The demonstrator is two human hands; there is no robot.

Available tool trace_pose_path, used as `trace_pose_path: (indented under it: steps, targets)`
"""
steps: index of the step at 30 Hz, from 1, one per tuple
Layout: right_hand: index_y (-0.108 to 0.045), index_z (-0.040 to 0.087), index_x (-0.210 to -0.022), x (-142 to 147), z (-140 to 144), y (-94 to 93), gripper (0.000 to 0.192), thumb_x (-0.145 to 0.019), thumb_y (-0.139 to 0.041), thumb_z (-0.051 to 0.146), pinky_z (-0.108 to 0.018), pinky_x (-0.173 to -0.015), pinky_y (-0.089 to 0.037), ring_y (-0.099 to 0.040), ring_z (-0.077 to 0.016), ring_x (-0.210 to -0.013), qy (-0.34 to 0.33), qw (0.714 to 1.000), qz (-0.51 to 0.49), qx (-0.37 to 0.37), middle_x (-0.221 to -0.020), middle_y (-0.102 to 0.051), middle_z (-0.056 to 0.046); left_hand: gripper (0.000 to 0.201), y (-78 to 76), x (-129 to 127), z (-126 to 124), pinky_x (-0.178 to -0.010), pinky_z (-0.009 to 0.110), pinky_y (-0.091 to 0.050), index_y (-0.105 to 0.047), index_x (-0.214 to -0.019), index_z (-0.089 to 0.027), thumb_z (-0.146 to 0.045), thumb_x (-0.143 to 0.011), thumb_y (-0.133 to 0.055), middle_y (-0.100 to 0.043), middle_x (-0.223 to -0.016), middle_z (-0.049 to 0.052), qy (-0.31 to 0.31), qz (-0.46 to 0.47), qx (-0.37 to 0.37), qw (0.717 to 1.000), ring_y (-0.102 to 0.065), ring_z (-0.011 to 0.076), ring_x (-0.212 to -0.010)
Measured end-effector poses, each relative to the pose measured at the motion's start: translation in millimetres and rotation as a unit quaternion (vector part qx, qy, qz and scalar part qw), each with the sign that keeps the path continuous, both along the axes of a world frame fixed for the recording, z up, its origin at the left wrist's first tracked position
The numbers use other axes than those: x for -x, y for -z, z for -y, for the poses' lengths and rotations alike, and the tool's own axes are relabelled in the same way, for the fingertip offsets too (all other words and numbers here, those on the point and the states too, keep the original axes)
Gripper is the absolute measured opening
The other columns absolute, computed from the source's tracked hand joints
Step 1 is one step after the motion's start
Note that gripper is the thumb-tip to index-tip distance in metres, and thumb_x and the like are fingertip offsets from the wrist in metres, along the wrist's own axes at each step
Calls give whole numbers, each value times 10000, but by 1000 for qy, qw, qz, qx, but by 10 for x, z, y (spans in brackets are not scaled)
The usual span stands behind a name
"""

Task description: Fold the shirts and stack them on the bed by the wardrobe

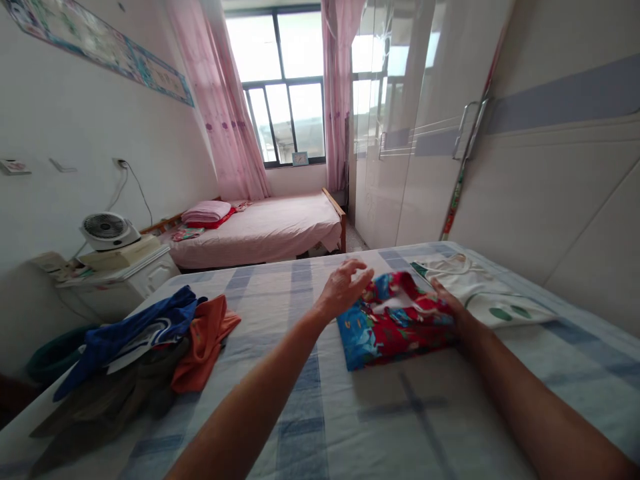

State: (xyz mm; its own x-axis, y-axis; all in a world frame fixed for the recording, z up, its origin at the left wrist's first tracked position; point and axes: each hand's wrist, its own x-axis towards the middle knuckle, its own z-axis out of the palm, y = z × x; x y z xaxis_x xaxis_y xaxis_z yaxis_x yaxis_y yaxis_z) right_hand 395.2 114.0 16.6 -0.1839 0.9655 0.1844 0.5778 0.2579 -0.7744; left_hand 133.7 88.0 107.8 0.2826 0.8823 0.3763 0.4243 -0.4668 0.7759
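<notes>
Head view: hands (pixel 345 287) on red garment (pixel 395 320)

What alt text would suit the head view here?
Both hands, left hand and right hand, rest at the edges of a folded red and blue garment on a checked bed, beside a white garment. A clothes pile lies left.

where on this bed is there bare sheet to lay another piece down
Bare sheet runs down the middle of the bed, between the clothes pile and the red-blue garment, and in front of that garment. The right side is crowded: left hand and right hand at the garment, white garment beside it.
</notes>
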Motion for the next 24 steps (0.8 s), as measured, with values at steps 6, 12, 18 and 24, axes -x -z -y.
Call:
trace_pose_path:
  steps: [6, 12, 18, 24]
  targets:
    - [-630, 182, -910, -21, -46, 32, 348, -780, -472, 464, -389, -691, -534, -668, -241, -719, -25, 982, -118, 145, -812, -708, -85, 453, 806, 254, 239, -1094, 394, -270, -556, -1217, -168, -425, -854, -468, -388, -1414, 123, -79, -120, 0, 990, -337, 261, -1314]
    - [-519, 168, -1187, 82, -64, -26, 530, -662, -460, 209, -339, -663, -527, -658, -225, -753, 84, 996, -35, -6, -906, -701, -58, 536, 1077, 177, 345, -1112, 503, -186, -463, -1324, -250, -479, -840, -481, -259, -1492, 67, -61, -162, -27, 985, -151, 303, -1385]
    - [-490, 120, -1268, -72, -18, -75, 547, -734, -416, 209, -408, -874, -459, -574, -297, -1053, 249, 935, 229, -106, -1214, -581, -160, 518, 1101, 112, 365, -1126, 401, -219, -457, -1316, -183, -395, -844, -477, -256, -1485, 105, -75, -86, 0, 993, -215, 263, -1372]
    - [-552, 171, -1198, 562, 315, -277, 417, -858, -372, 334, -404, -965, -397, -528, -255, -1120, 102, 939, 240, -226, -1198, -593, -117, 605, 1028, 181, 328, -813, 326, -495, -354, -1341, -106, -274, -785, -521, -538, -1173, 167, -161, 67, 152, 973, -601, 210, -928]
